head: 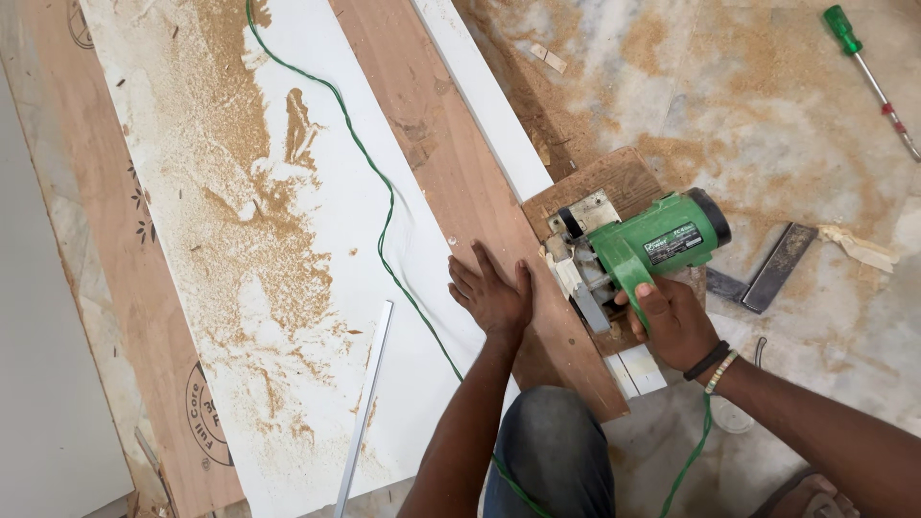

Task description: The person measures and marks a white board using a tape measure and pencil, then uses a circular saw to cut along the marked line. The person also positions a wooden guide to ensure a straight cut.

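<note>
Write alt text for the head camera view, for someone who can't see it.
A person's right hand grips a green circular saw at the edge of a brown board, while the left hand presses flat on that board. Sawdust covers a white panel, crossed by a green cord.

This is a makeshift carpentry workplace set up on the floor (767,105) of a building, not at a bench. The stone-patterned floor is coated with sawdust and scattered wood chips. Large sheets lie flat on it: a white laminated board (288,240) heavily dusted with sawdust, a brown plywood sheet (106,288) under it, and a long brown plank (460,182) beside a narrow white strip (489,105). A green handheld circular saw (638,249) rests on the work, its green power cord (384,221) trailing across the white board. A green-handled screwdriver (868,67) and a metal try square (767,273) lie nearby on the floor.
</note>
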